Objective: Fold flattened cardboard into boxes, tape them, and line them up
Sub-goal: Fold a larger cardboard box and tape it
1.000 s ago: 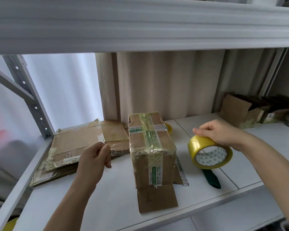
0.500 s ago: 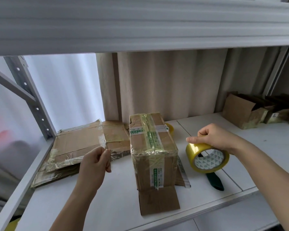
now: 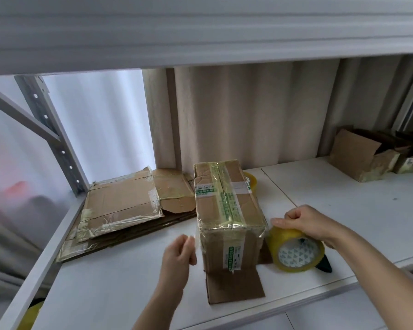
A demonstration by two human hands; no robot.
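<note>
Taping a box on the shelf

The box (image 3: 227, 210) stands near the shelf (image 3: 343, 198) front edge. The right hand (image 3: 306, 223) grips the tape roll (image 3: 296, 252) just right of it; the left hand (image 3: 178, 254), fingers curled, pinches the tape end at the box's left side. Flat cardboard (image 3: 122, 206) lies toward the left edge.

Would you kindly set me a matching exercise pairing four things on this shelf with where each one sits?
Things:
1. flattened cardboard stack
2. taped box
3. tape roll
4. open boxes

Places:
a. far right, by the curtain
b. under the right hand
c. left end of the shelf
d. middle, between both hands

Pairs: 1-c, 2-d, 3-b, 4-a
</note>
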